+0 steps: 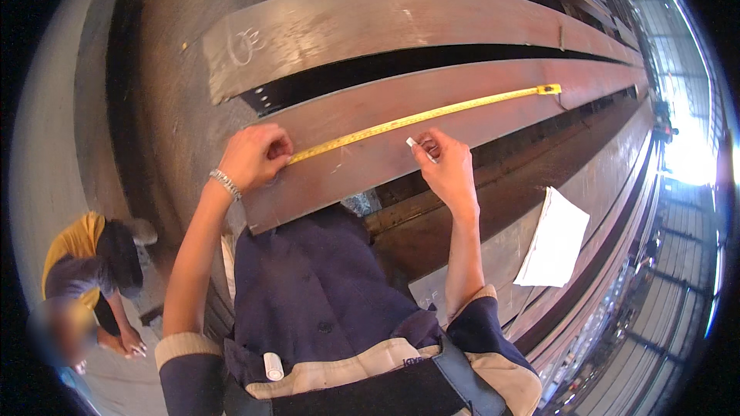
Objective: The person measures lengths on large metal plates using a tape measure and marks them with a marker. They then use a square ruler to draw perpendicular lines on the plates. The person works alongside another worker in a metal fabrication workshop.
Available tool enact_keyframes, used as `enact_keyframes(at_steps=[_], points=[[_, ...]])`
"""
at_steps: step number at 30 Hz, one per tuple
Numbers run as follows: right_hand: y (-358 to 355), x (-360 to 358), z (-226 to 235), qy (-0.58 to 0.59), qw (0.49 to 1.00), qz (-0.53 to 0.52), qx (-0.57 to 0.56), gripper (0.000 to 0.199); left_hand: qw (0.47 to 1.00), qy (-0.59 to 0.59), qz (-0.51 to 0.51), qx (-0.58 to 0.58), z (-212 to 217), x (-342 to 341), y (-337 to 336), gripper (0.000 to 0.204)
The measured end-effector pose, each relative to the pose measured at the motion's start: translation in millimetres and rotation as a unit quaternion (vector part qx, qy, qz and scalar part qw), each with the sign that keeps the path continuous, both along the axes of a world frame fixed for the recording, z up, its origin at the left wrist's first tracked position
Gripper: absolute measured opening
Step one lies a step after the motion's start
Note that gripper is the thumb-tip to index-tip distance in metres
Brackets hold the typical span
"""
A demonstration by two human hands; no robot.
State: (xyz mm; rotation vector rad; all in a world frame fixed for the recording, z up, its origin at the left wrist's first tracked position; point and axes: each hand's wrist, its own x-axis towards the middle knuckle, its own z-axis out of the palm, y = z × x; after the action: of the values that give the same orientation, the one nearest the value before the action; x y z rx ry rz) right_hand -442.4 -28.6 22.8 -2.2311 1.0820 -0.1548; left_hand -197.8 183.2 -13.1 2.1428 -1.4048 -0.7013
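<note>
A yellow tape measure lies stretched along a reddish-brown steel beam, its yellow case resting far along the metal. Pinched in my left hand is the near end of the tape, close to the beam's near end. My right hand holds a short white piece of chalk between thumb and fingers, just above the beam's right edge and apart from the tape. Faint chalk marks show on the steel beside the tape.
Another steel beam with a chalk scribble lies beyond a dark gap. White paper sheets rest on steel at the right. A white cylinder sits at my clothing. At the lower left a person in yellow bends down.
</note>
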Motion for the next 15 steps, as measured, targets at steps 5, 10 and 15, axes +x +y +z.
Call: enact_keyframes(at_steps=[5, 10, 15], points=[[-67, -36, -21, -0.091, 0.987, -0.093, -0.09, 0.014, 0.999, 0.038, 0.01, 0.019, -2, -1, -7, 0.014], [-134, -74, -38, -0.101, 0.964, -0.176, -0.172, 0.016, 1.0, 0.021, 0.015, 0.012, 8, -8, -11, 0.014], [-179, -96, -48, -0.147, 0.952, -0.171, -0.207, 0.013, 0.998, -0.014, 0.028, 0.052, 20, -17, -19, 0.013]])
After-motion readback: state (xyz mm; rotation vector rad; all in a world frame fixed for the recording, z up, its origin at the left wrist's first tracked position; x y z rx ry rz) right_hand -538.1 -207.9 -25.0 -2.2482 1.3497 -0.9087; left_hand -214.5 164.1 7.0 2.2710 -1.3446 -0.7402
